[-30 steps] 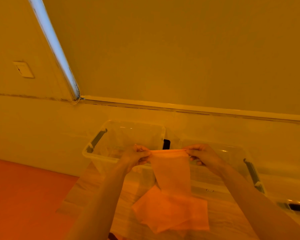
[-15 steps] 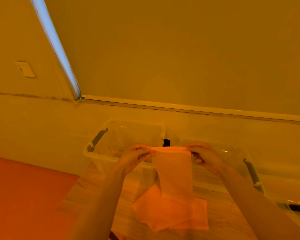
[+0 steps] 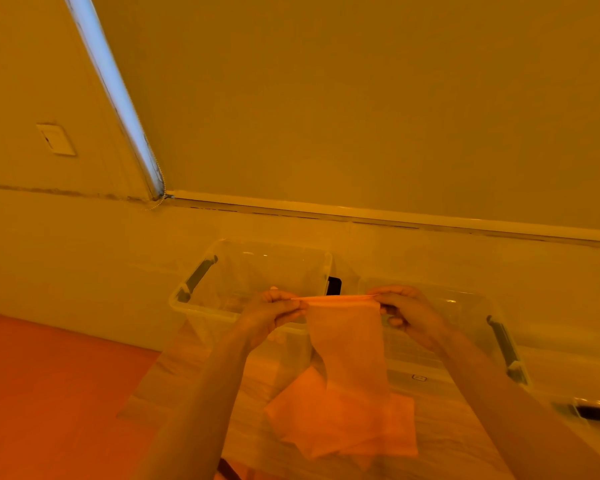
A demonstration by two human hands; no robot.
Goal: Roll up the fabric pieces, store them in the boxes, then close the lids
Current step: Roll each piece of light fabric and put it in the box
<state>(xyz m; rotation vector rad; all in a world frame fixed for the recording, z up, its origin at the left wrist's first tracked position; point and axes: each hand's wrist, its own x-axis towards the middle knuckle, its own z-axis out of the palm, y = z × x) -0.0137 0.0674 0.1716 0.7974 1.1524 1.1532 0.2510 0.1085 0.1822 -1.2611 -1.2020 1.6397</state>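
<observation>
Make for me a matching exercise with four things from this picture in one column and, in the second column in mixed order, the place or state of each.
Things:
1. left hand
2. held fabric piece
3. fabric pile
4. left box

Places or states:
A. lies flat on the table
B. stands open, no lid on it
C. pinches the left top corner of the cloth
D. hangs down between both hands

Pairs: 1-C, 2-D, 3-A, 4-B

Two boxes on counter against wall: left box, right box beside it. Fabric strip held before them, between left hand and right hand. Fabric pile on counter below.
</observation>
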